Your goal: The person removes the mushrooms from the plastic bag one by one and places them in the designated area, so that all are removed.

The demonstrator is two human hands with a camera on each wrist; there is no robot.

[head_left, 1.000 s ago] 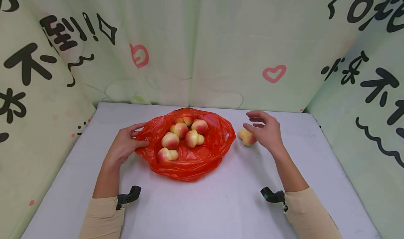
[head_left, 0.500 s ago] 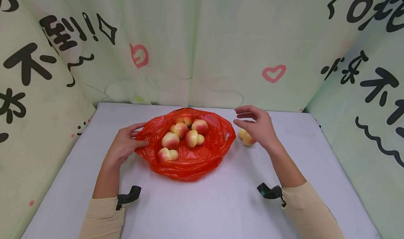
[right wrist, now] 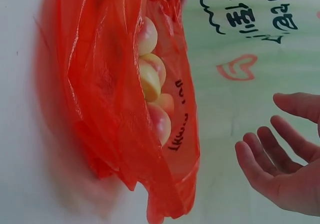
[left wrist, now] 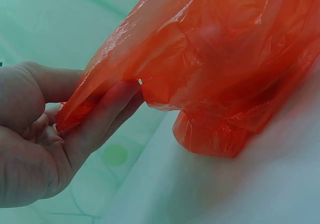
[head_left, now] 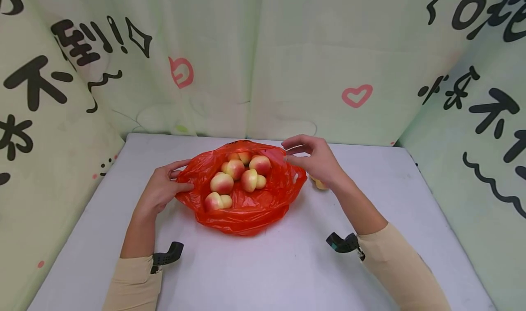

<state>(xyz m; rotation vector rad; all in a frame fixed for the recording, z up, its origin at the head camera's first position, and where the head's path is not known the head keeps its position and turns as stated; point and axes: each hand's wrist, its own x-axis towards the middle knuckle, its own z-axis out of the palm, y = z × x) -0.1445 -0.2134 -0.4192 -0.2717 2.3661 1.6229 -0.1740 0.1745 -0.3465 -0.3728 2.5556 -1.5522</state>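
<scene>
A red plastic bag (head_left: 246, 219) lies with its mouth spread wide on the white table. Inside are several red-and-yellow mushroom-shaped pieces (head_left: 260, 165), some showing a pale stem-like knob. My left hand (head_left: 166, 185) holds the bag's left rim; the left wrist view has the thumb and fingers on either side of the film (left wrist: 105, 91). Over the bag's right rim is my right hand (head_left: 312, 158), fingers loosely bent with nothing between them. In the right wrist view, space shows between those fingers (right wrist: 252, 169) and the bag.
One more yellowish piece (head_left: 319, 183) lies on the table (head_left: 263, 274) right of the bag, mostly hidden under my right hand. Pale green printed curtains (head_left: 312, 64) stand close behind the table and at both sides.
My right hand has moved left from above the loose piece to over the bag's right rim. The left hand, bag and contents have stayed put.
</scene>
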